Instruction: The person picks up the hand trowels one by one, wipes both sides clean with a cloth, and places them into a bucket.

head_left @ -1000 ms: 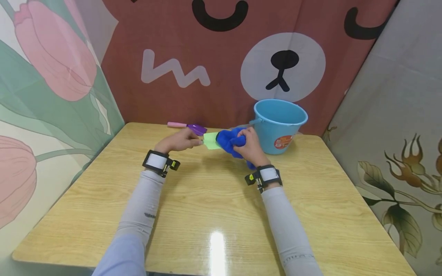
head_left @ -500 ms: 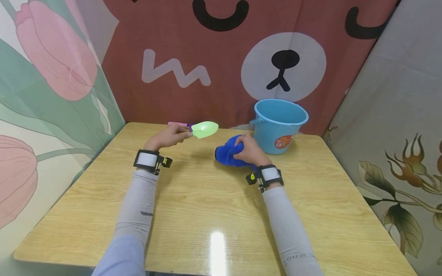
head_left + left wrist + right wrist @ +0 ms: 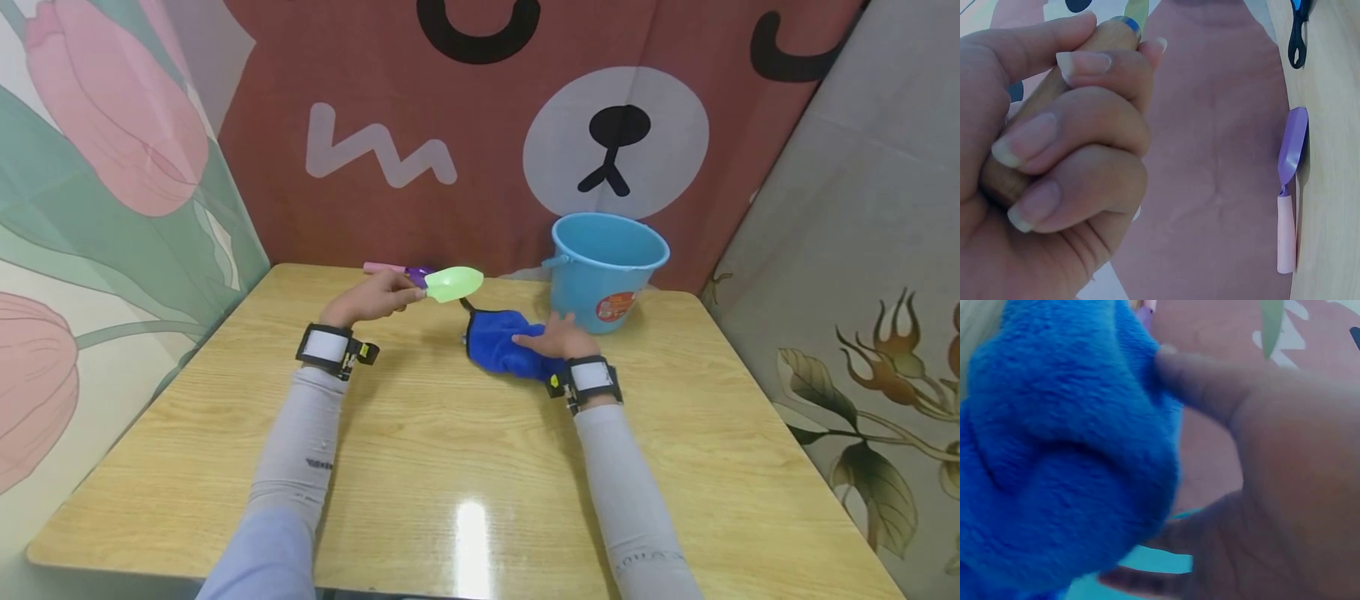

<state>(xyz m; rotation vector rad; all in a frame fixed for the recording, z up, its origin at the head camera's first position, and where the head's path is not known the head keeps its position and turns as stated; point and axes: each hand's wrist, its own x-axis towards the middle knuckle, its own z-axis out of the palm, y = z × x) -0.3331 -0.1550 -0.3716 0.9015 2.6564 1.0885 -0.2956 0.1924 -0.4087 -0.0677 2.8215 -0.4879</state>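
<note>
In the head view my left hand point(image 3: 371, 298) grips a small hand trowel with a light green blade point(image 3: 455, 284), held above the back of the table and pointing right. Its wooden handle point(image 3: 1107, 39) lies inside my curled fingers in the left wrist view. A plush blue cloth point(image 3: 498, 340) with black edging and a black hanging loop point(image 3: 1297, 44) lies on the table, right of centre. My right hand point(image 3: 562, 337) is at the cloth's right end, fingers spread and thumb stretched along it. In the right wrist view the thumb touches the cloth's edge, and the cloth partly hides the other fingers.
A light blue bucket point(image 3: 573, 287) with an orange label stands at the back right, just beyond my right hand. A purple trowel with a pink handle point(image 3: 384, 267) lies along the table's back edge, partly covered by the green trowel in the head view. Patterned curtains surround the table point(image 3: 405, 467).
The green trowel came out of the blue cloth as my left hand moved left. My right hand lowered the cloth to the table, and its fingers loosened and spread.
</note>
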